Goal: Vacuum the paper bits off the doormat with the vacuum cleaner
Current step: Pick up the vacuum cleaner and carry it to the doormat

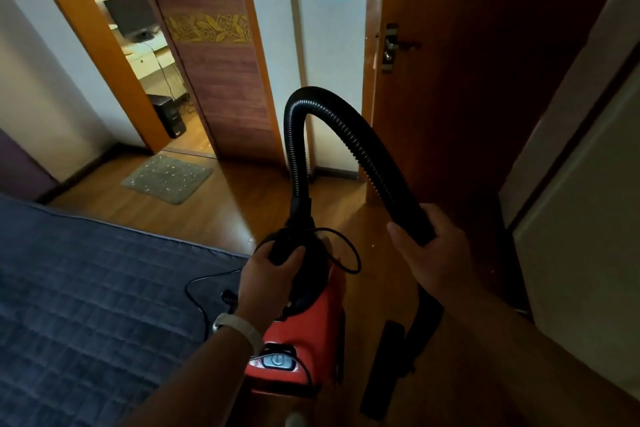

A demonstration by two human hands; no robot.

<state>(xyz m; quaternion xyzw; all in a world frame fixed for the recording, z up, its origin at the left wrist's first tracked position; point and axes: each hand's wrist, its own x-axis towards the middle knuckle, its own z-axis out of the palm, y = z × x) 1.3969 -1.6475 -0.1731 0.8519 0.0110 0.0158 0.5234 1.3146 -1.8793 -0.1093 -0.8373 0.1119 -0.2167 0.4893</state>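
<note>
Head view. Left hand (268, 274), fingers clenched on the handle of the red vacuum (301, 333); right hand (433, 253), fingers grasping the hose (346, 128) near its lower end. The nozzle (382, 371) hangs low at the right. The doormat (168, 178), speckled with paper bits (169, 172), lies well ahead before the open doorway, the bed (86, 288) at left. Judged best: carry the body level, keep the cord (204, 291) free, set down near the mat

A dim room with wooden floor (221, 215), a dark quilted bed (86, 288) and an open doorway (138, 55) to a lit room.
</note>
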